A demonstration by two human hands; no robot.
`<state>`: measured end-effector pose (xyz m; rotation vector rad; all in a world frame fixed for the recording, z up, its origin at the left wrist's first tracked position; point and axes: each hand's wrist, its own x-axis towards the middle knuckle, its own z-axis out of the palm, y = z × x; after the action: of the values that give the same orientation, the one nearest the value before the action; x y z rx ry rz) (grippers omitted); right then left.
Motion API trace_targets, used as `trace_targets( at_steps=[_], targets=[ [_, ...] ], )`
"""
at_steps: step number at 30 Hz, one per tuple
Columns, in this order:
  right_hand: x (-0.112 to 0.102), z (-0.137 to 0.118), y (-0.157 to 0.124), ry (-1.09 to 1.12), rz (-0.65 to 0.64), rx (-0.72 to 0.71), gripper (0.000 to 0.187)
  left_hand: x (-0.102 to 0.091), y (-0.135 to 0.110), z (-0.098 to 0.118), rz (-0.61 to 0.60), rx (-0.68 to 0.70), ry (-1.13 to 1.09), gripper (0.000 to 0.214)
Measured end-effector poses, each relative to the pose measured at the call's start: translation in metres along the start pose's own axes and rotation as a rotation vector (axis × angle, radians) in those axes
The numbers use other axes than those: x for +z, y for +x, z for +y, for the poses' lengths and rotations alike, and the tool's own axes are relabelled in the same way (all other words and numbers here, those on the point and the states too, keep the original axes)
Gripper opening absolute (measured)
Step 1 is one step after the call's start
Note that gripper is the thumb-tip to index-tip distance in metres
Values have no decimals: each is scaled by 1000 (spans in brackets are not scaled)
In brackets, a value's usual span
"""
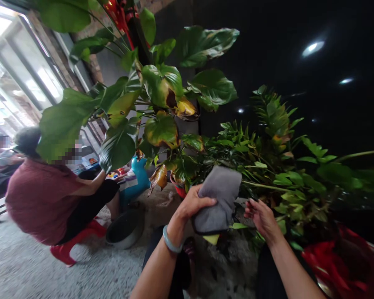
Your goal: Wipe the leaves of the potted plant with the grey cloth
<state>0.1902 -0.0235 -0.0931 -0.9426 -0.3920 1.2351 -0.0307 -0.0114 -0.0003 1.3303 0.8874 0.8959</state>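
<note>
My left hand [195,203] grips a grey cloth [221,197] with dark edging, its thumb lying on top. A pale bangle circles that wrist. Just right of the cloth is my right hand [263,218], its fingers curled together near the leaves; whatever they may hold is too small and dark to make out. Behind both hands grows a leafy green plant [237,143] with small leaves. Below the cloth, a yellow-green piece [212,238] pokes out, partly covered.
A tall plant [162,85] with big, partly browned leaves rises ahead. On the left a person in a dark red shirt [43,195] sits on a red stool [81,241], beside a grey basin [124,228]. Red wrapping [339,261] lies at lower right, below a dark glossy wall [283,45].
</note>
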Motion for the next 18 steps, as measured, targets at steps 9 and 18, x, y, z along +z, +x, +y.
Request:
trace_targets(
  at_steps=[9, 18],
  targets=[
    [-2, 3, 6, -59, 139, 31, 36, 15, 21, -38, -10, -161, 225, 25],
    [3, -4, -5, -50, 10, -4, 40, -9, -21, -3, 230, -4, -386, 46]
  ],
)
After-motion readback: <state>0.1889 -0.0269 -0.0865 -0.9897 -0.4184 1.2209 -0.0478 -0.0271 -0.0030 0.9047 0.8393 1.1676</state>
